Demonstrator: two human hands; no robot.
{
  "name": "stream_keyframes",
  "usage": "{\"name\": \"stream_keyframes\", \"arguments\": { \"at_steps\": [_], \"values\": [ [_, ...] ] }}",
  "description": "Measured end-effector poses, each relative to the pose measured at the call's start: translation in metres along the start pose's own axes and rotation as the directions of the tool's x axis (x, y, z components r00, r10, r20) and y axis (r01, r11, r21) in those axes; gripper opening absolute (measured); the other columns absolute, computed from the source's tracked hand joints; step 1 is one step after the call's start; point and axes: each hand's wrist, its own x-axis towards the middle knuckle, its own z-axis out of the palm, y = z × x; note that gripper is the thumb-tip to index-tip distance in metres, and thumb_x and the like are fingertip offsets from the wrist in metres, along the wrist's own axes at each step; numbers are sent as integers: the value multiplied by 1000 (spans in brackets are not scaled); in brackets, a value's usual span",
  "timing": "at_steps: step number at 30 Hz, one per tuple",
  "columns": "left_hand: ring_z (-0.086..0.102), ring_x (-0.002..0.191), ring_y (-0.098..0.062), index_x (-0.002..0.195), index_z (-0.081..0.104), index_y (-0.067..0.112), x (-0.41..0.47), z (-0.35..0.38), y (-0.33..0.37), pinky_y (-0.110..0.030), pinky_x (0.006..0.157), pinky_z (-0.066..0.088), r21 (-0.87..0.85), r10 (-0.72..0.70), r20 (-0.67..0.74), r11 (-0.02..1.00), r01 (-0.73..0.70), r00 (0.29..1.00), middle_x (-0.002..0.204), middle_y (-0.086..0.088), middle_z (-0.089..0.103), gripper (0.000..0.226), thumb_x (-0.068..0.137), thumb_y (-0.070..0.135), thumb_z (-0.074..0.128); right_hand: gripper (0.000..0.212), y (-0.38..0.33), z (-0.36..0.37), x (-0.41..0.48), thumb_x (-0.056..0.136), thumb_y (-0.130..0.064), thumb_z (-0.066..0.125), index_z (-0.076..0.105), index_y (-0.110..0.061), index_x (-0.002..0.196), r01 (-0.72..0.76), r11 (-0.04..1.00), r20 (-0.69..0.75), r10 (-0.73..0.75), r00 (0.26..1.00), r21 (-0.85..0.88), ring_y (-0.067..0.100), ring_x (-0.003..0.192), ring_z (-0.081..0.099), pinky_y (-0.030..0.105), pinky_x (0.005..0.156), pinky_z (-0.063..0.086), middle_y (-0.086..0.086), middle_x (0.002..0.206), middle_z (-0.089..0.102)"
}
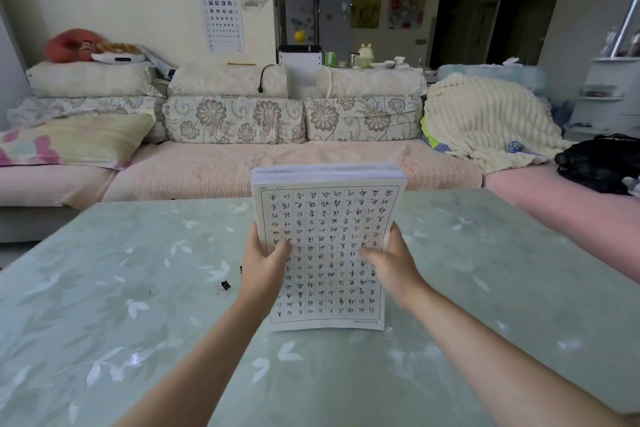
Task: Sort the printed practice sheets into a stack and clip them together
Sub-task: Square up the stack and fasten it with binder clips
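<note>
A thick stack of printed practice sheets (329,218) stands upright on its bottom edge on the table (138,305), its gridded characters facing me. My left hand (265,267) grips the stack's left edge with the thumb across the front page. On the opposite edge, my right hand (391,267) holds it the same way. A small black binder clip (224,286) lies on the table just left of my left hand. Another dark bit (241,269) shows beside my left wrist, mostly hidden.
The table carries a pale green leaf-patterned cover and stretches wide to both sides of the stack. Behind it runs a sofa (277,166) with floral cushions, a cream blanket (485,121) and a black bundle (602,163) at the right.
</note>
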Motion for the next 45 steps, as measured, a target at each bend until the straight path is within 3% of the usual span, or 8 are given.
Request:
{"name": "stream_keyframes", "arguments": {
  "at_steps": [7, 10, 17, 22, 29, 34, 38, 45],
  "values": [
    [61, 68, -23, 106, 48, 40, 0, -3, 19, -56, 59, 54, 304, 144, 116, 937, -173, 983, 91, 9, 70, 40, 89, 4, 57, 48, -8, -4, 9, 92, -12, 64, 38, -15, 132, -127, 987, -18, 126, 992, -100, 23, 118, 57, 20, 76, 44, -3, 121, 58],
    [53, 50, -22, 107, 44, 34, 10, -5, 40, -43, 39, 49, 479, 155, 152, 852, -210, 976, 84, 0, 67, 29, 89, 15, 56, 88, -20, -6, 17, 86, -28, 74, 15, -17, 152, -159, 981, -182, 137, 974, -112, 26, 137, 41, 35, 106, 38, 4, 145, 39],
    [55, 60, -16, 107, 47, 30, 25, -9, 94, -23, 47, 37, 828, 318, 466, 172, -534, 826, 76, 9, 59, 26, 85, 26, 60, 93, -64, -19, 20, 72, -11, 75, 26, -8, 151, 488, 603, -75, -674, 735, -631, 23, 134, 34, 37, 114, 27, 8, 143, 40],
    [57, 62, -11, 108, 47, 33, 26, -12, 96, -22, 47, 40, 830, 217, 528, 74, -553, 821, 74, 10, 60, 25, 86, 29, 58, 41, -79, -13, 11, 80, -11, 74, 58, -30, 112, 320, 870, 142, -287, 947, -374, -2, 91, 62, 24, 75, 48, -15, 99, 66],
    [57, 68, -8, 105, 50, 37, 32, -29, 88, -22, 52, 41, 872, 13, 489, -40, -488, 872, 75, 13, 60, 27, 80, 40, 59, 23, -43, -22, 18, 86, -6, 73, 63, -20, 101, 107, 971, 48, -99, 994, -212, -1, 86, 68, 18, 73, 50, -8, 95, 73],
    [63, 72, -11, 87, 61, 33, 48, -71, 72, -31, 59, 53, 887, -122, 253, 425, -180, 960, 81, 11, 66, 18, 73, 27, 71, 24, -17, -33, 28, 87, -4, 70, 64, -21, 103, 24, 988, 0, -25, 1000, -152, 5, 92, 68, 23, 79, 50, -6, 98, 73],
    [69, 80, -27, 103, 62, 22, 41, -67, 37, -41, 72, 58, 314, -110, -39, 942, 116, 993, 92, -9, 70, 32, 77, 11, 78, 27, 5, -35, 35, 86, -1, 71, 64, -24, 98, -25, 995, -52, 20, 998, -100, 15, 95, 71, 35, 88, 54, -1, 99, 75],
    [64, 72, -15, 118, 47, 20, 27, -38, 12, -24, 52, 50, -2, -59, -172, 998, 60, 983, 89, -2, 63, 37, 88, 4, 63, 43, 33, -33, 39, 81, 9, 70, 58, -12, 118, -109, 994, 22, 109, 994, -10, 24, 103, 70, 40, 88, 55, 6, 108, 73]
  ]
}}
